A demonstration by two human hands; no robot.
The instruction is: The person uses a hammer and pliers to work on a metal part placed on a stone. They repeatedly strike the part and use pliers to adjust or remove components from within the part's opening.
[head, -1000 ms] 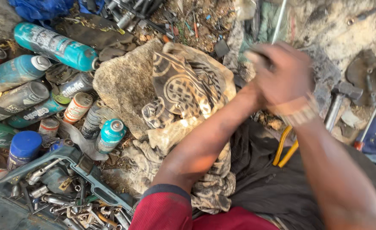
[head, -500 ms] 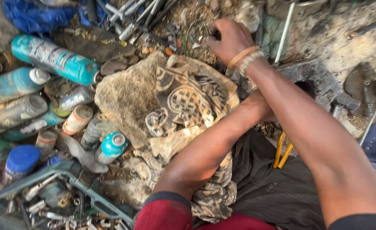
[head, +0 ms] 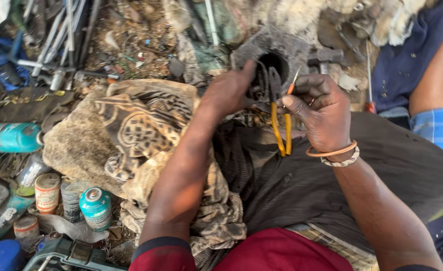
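Both hands now meet at far metal part (head: 274,50); right hand (head: 322,113) fingers grip yellow-handled pliers (head: 277,118), left hand (head: 229,93) steadies (grip unclear). Work unfinished.

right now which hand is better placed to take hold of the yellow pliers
Right. The right hand already touches the yellow-handled pliers near their pivot, while the left hand is pressed against the dark metal part with the hole.
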